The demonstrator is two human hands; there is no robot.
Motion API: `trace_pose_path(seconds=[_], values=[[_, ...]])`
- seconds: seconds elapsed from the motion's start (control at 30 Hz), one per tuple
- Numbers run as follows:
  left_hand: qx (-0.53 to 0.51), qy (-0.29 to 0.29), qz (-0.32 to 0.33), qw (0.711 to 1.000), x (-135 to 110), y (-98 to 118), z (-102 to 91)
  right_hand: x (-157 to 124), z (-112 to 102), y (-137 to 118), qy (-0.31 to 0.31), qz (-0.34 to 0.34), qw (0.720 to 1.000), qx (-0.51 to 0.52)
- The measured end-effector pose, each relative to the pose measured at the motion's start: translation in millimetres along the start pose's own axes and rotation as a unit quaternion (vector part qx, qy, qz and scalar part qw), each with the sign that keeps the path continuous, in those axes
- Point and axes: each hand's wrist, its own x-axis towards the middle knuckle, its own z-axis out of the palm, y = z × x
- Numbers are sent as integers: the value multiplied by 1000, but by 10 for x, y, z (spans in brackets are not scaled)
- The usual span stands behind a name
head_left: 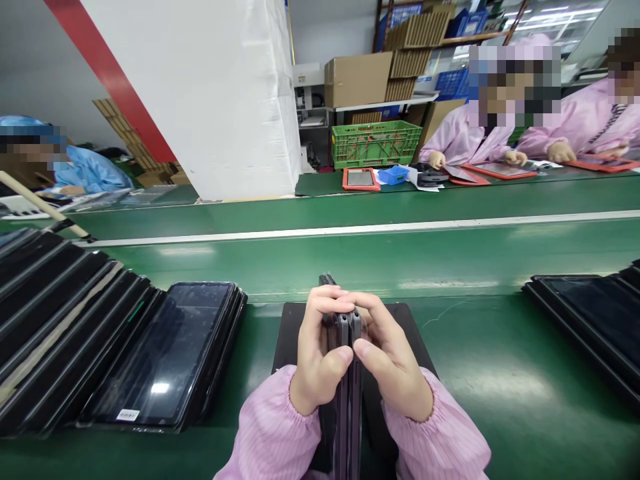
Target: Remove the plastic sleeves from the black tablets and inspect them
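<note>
Two thin dark tablets stand on edge, pressed face to face, between my hands. My left hand wraps round their left side, its thumb on the near edge and its fingers over the top. From the right, my right hand closes on the same pair, fingertips meeting those of the left. Clear film shows beside the tablets near my right fingers. Under them lies a flat black mat or board, partly hidden by my hands and pink sleeves.
At left, a stack of tablets lies beside a leaning row of black tablets. More tablets are piled at right. Across the green bench, co-workers in pink handle red-framed tablets; another in blue sits far left. A green crate stands behind.
</note>
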Motion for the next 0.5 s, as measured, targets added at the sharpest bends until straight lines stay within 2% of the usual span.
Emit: trace_pose_path(seconds=[0.2,0.3,0.4,0.43,0.5], values=[[3,19,-12,1000,-61,4,64,8,-14,-32,8,-2,1000,-8],[-74,115,-57,989,-103,-60,116,14,-37,-89,20,7,999,-46],[-73,226,-136,962,-109,-220,82,12,-58,-152,16,10,998,-59],[-46,241,-179,953,-106,-288,48,8,-61,-168,9,10,998,-54],[8,219,-242,945,-106,-422,-32,-5,-58,-190,-4,9,999,-43]])
